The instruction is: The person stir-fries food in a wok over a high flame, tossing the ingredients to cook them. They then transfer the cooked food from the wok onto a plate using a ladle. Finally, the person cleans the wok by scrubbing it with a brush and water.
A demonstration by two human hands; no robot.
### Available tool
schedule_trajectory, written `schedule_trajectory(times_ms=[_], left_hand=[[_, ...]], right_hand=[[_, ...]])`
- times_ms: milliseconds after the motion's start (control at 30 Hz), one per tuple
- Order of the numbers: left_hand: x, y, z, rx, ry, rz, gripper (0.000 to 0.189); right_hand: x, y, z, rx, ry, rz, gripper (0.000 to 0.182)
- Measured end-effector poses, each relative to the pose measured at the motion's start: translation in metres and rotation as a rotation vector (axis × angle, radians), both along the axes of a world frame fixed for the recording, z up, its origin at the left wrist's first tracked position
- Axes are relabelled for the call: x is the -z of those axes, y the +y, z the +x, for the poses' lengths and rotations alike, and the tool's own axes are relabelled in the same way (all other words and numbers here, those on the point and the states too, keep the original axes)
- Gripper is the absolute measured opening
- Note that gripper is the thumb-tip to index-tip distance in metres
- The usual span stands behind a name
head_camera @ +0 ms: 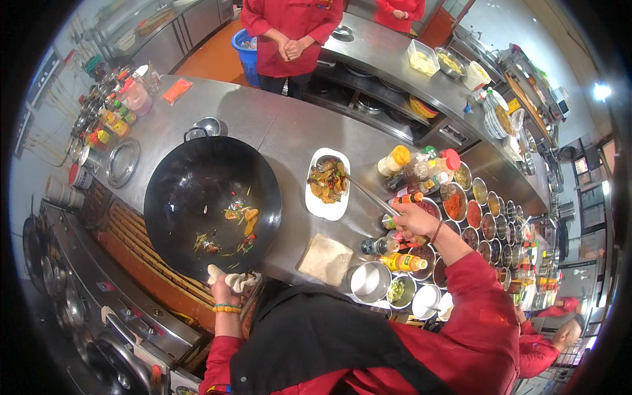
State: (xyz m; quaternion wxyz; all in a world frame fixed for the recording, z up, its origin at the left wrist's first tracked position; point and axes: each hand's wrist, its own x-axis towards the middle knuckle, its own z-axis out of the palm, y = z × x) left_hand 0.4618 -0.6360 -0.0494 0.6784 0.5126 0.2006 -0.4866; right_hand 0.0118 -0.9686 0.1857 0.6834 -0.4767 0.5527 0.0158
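Observation:
A cream cloth (242, 282) is bunched in my left hand (225, 292), which grips the near edge of a large black wok (197, 173). Bits of cooked food (244, 217) and oil cling to the wok's inside. My right hand (415, 220) is closed around the handle of a long metal ladle (373, 197). The ladle's head reaches the food at the right side of a white oblong dish (326, 212). Sliced cooked food with red and green pieces (327, 181) is heaped in that dish on the steel counter (291, 128).
A folded cloth (325, 260) lies before me. Seasoning bottles (419, 168) and metal ingredient pots (454, 202) crowd the right; more bottles (113, 121) stand far left. Behind the wok is a metal bowl (208, 127). A person in red (291, 34) stands across the counter.

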Motion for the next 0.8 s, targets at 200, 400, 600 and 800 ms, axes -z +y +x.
schedule_trajectory(times_ms=[200,400,600,800], left_hand=[[-0.004,-0.001,-0.001,-0.002,-0.04,0.01,0.022],[-0.018,-0.004,-0.005,-0.006,-0.023,0.022,0.021],[-0.008,-0.002,-0.003,-0.032,-0.047,0.002,0.022],[-0.02,-0.007,-0.007,-0.04,-0.031,0.058,0.016]], right_hand=[[0.005,0.004,0.009,-0.187,0.107,-0.256,0.047],[0.041,-0.006,0.004,-0.42,0.303,-0.722,0.056],[0.037,-0.009,0.018,-0.517,0.426,-0.857,0.058],[0.02,0.008,0.01,-0.387,0.347,-0.798,0.058]])
